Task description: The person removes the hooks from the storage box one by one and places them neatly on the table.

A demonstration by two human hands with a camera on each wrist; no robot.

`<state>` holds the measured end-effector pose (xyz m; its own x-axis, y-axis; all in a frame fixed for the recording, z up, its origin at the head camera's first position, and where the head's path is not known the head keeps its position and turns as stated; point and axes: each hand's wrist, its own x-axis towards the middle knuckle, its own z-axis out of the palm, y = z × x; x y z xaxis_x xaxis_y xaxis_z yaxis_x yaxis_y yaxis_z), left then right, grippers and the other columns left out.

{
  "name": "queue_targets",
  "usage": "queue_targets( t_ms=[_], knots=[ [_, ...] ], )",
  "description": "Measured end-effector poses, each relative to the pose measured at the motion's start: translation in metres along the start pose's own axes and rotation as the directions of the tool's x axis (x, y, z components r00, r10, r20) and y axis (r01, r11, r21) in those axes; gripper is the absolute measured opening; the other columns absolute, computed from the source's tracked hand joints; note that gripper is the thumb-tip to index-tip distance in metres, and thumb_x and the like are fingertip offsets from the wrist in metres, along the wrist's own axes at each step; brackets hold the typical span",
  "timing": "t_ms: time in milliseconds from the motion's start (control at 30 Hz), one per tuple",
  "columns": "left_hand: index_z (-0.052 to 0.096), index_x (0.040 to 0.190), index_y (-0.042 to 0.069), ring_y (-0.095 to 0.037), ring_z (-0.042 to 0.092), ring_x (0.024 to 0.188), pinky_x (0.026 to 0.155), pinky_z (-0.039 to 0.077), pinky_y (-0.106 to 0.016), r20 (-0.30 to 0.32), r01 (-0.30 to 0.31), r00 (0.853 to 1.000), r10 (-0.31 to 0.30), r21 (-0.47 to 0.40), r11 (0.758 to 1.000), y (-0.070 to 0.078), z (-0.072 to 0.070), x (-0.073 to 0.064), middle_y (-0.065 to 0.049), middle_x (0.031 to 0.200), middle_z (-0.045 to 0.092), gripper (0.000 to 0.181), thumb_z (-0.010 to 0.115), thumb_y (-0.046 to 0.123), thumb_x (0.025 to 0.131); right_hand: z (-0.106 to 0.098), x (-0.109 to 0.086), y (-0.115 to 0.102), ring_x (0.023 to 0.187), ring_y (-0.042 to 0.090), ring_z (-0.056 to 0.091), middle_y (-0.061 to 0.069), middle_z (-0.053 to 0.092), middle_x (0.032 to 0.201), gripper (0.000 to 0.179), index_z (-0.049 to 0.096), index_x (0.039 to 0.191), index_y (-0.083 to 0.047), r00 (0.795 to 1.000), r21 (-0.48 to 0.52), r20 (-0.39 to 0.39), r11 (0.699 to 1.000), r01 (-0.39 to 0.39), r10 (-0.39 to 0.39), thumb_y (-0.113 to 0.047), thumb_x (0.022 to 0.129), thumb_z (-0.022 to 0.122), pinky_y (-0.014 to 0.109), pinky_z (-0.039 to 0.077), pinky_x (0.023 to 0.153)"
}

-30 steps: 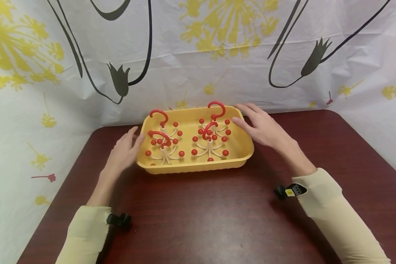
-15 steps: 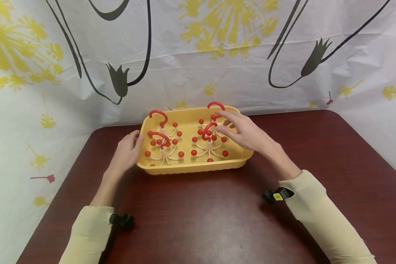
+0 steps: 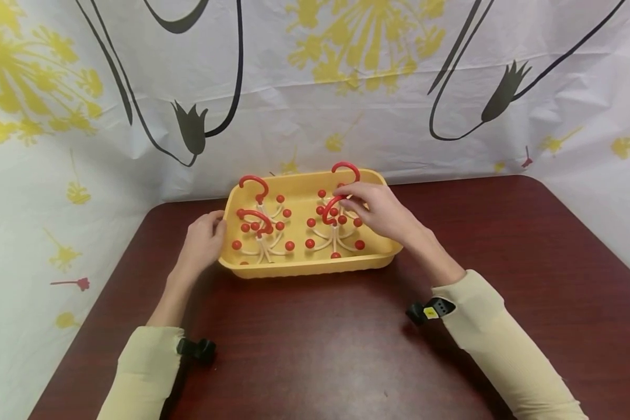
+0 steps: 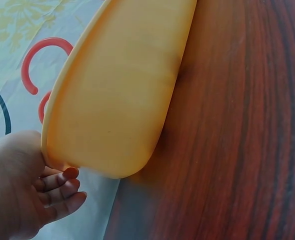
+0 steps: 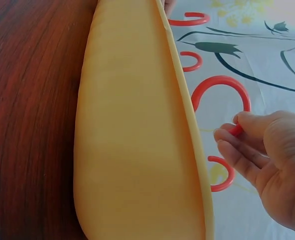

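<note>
A yellow plastic tub (image 3: pixel 310 269) holds several toys with red hooks on top and cream curved arms tipped with red balls. My left hand (image 3: pixel 199 242) grips the tub's left end; in the left wrist view its fingers (image 4: pixel 60 195) curl beneath the rim. My right hand (image 3: pixel 380 213) reaches over the tub's right side and pinches the free end of the front right red hook (image 5: pixel 220 80) between thumb and fingers. That hook's toy still stands in the tub. Behind my right hand, the back right hook (image 3: pixel 349 167) is partly hidden.
The front left hook (image 3: pixel 262 217) and back left hook (image 3: pixel 255 179) rise at the tub's other end. Beneath the tub lies a dark red-brown wooden table (image 3: pixel 304 344). A white sheet with flower prints (image 3: pixel 304 116) hangs close behind it.
My right hand has moved left from beside the tub's right rim to the front right hook and taken hold of it. My left hand has settled onto the left rim.
</note>
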<state>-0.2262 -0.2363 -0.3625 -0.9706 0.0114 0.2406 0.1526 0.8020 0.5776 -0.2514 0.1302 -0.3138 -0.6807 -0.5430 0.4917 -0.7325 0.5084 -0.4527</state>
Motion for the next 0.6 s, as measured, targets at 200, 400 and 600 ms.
queue_targets(
  t_ms=[200, 400, 600],
  knots=[
    [0.055, 0.135, -0.012, -0.039, 0.059, 0.106, 0.091, 0.05, -0.052, -0.001, -0.003, 1.0, 0.003, -0.014, 1.0, -0.001, 0.0007, 0.0007, -0.028, 0.117, 0.061, 0.039, 0.047, 0.012, 0.105, 0.001, -0.0004, -0.0015, 0.082, 0.017, 0.066, 0.007, 0.072, 0.093, 0.013, 0.075, 0.105, -0.002, 1.0, -0.011, -0.024, 1.0, -0.016, 0.016, -0.004, 0.092, 0.071, 0.036, 0.054, 0.075],
    [0.057, 0.135, -0.009, -0.035, 0.061, 0.094, 0.081, 0.053, -0.047, -0.019, 0.035, 0.999, -0.036, -0.071, 0.997, -0.0035, 0.0041, -0.0002, -0.026, 0.109, 0.065, 0.039, 0.05, 0.013, 0.104, 0.0009, -0.0008, -0.0029, 0.08, 0.016, 0.068, 0.007, 0.072, 0.092, 0.012, 0.075, 0.104, -0.001, 0.999, -0.016, -0.04, 0.999, -0.035, 0.034, -0.005, 0.093, 0.07, 0.035, 0.056, 0.073],
    [0.058, 0.136, -0.006, -0.031, 0.061, 0.088, 0.076, 0.051, -0.042, -0.042, 0.084, 0.995, -0.089, -0.094, 0.992, -0.0015, 0.0072, -0.0008, -0.022, 0.103, 0.065, 0.04, 0.052, 0.015, 0.103, -0.0032, -0.0009, -0.0045, 0.076, 0.017, 0.069, 0.008, 0.072, 0.089, 0.013, 0.074, 0.104, -0.001, 0.996, -0.01, -0.084, 0.999, -0.038, 0.038, -0.007, 0.094, 0.07, 0.034, 0.055, 0.068]
  ],
)
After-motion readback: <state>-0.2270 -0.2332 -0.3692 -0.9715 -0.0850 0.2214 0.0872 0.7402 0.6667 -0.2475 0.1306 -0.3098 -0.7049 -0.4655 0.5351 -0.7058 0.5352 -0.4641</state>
